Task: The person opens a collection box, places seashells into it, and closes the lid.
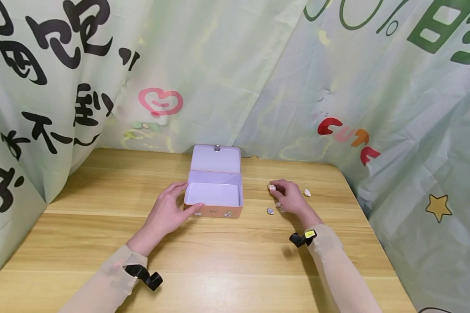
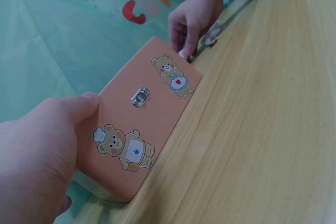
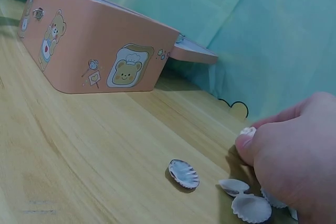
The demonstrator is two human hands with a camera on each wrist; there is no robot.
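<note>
A pink tin box (image 2: 118,108) printed with bears stands on the wooden table with its lid (image 1: 216,159) swung back. Its pale lilac inside (image 1: 213,194) looks bare in the head view. My left hand (image 1: 170,212) holds the box at its front left corner, thumb on the front and fingers along the left side. To the right of the box, my right hand (image 1: 291,199) pinches a small whitish seashell (image 3: 247,131) between thumb and fingers. Below that hand lie a ribbed shell (image 3: 184,174) and a white shell (image 3: 252,208), with others partly hidden behind the hand.
Another white shell (image 1: 307,192) lies on the table (image 1: 219,261), right of my right hand. A printed cloth (image 1: 219,87) hangs behind the table and along both sides. The box's hinged lid leans toward the back, near the cloth.
</note>
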